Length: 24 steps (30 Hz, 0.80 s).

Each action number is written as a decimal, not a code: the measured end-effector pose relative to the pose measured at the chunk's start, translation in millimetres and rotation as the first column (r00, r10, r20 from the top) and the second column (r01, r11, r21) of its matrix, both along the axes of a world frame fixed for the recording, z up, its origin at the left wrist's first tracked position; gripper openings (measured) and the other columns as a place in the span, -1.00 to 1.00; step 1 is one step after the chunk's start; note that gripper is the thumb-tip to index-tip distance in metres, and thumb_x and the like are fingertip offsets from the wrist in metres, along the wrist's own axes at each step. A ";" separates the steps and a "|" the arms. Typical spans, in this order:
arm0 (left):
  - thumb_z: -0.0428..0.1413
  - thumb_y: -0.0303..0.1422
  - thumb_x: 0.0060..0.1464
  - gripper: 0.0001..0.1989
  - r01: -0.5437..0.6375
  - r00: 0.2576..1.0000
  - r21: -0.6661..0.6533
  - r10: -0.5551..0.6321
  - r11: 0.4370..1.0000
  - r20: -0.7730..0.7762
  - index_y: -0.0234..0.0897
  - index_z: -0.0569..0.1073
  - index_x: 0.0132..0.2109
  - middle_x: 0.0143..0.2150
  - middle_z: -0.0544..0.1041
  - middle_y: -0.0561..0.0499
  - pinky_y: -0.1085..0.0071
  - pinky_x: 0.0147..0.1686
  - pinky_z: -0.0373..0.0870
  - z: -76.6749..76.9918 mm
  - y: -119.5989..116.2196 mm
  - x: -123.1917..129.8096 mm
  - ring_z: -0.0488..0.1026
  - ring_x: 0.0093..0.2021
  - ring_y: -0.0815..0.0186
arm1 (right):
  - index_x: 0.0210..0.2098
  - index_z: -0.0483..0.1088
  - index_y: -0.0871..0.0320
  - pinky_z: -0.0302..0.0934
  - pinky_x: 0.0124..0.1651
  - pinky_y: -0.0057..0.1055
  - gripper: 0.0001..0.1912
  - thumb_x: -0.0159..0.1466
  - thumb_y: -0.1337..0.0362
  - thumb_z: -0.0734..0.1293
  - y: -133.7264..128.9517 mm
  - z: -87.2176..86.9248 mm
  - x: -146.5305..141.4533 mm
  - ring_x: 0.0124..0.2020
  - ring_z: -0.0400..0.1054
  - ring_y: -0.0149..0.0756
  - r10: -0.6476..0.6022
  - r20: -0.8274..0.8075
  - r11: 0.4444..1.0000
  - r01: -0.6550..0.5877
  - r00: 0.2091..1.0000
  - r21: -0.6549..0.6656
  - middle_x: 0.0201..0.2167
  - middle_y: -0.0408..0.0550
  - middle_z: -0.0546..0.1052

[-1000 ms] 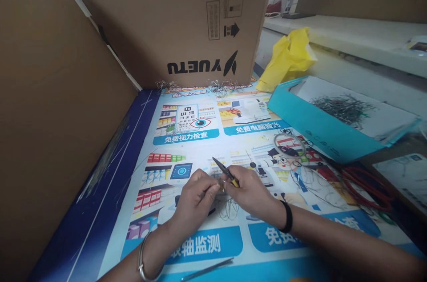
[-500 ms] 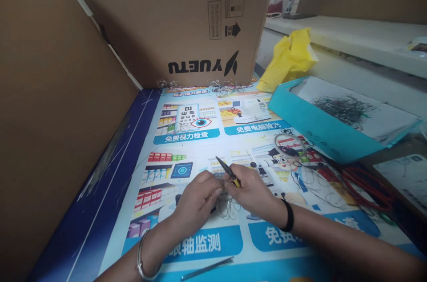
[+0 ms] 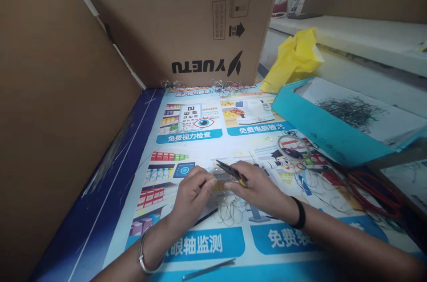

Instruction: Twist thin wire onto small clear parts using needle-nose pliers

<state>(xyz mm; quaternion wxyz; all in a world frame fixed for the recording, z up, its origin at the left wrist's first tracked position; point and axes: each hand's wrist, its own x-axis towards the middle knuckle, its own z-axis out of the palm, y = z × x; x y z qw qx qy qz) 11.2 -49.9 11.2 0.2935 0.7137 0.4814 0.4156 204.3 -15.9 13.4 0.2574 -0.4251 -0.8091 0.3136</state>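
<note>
Needle-nose pliers point(image 3: 227, 168) with dark jaws and yellow-and-black handles are gripped in my right hand point(image 3: 255, 184), jaws pointing up and left. My left hand point(image 3: 193, 188) is closed in a pinch close beside it, on thin wire whose held end is too fine to make out. Loops of thin wire point(image 3: 231, 211) hang or lie just below the hands. A bundle of straight dark wire pieces point(image 3: 208, 269) lies near the front edge. Both hands are over the printed poster sheet point(image 3: 196, 151).
A teal box point(image 3: 320, 126) at right holds a heap of short wire pieces point(image 3: 350, 110). Nearby are a wire coil point(image 3: 293, 146), red cable loops point(image 3: 370, 195) and a yellow bag point(image 3: 293, 59). Cardboard walls point(image 3: 160, 19) stand behind and at left, with wire tangles point(image 3: 222, 87) along the back one's foot.
My hands have moved slightly apart, opening a gap between them. The pliers have moved a little right with my right hand. The whole view has shifted slightly.
</note>
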 end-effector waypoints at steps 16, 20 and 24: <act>0.02 -0.47 0.14 -0.84 -0.140 0.985 0.183 0.156 0.973 -0.072 -0.30 0.38 -0.41 -0.47 0.38 0.02 0.42 -0.38 0.27 0.7 -1.3 -2.7 0.31 -0.41 0.35 | -0.31 0.41 0.18 0.00 -0.34 -0.29 -0.90 0.19 0.37 0.25 -5.6 7.3 8.1 -0.38 0.25 -0.19 -0.158 0.568 0.834 -0.199 0.808 0.515 -0.42 0.02 0.43; 0.02 -0.49 0.14 -0.84 -0.138 0.982 0.204 0.161 0.969 -0.099 -0.30 0.38 -0.42 -0.50 0.37 0.04 0.43 -0.40 0.25 -0.7 -1.4 -1.9 0.30 -0.43 0.36 | -0.33 0.39 0.18 -0.05 -0.35 -0.29 -0.89 0.17 0.43 0.25 -6.5 4.5 6.8 -0.41 0.23 -0.22 -0.188 0.577 0.802 -0.214 0.795 0.557 -0.45 -0.01 0.42; 0.03 -0.49 0.13 -0.84 -0.137 0.981 0.221 0.163 0.965 -0.101 -0.31 0.39 -0.42 -0.50 0.36 0.04 0.44 -0.42 0.24 -2.6 -0.9 -1.9 0.30 -0.44 0.37 | -0.33 0.38 0.16 -0.07 -0.37 -0.31 -0.91 0.15 0.42 0.29 -7.2 3.6 5.7 -0.43 0.22 -0.24 -0.203 0.564 0.781 -0.215 0.801 0.587 -0.46 -0.07 0.40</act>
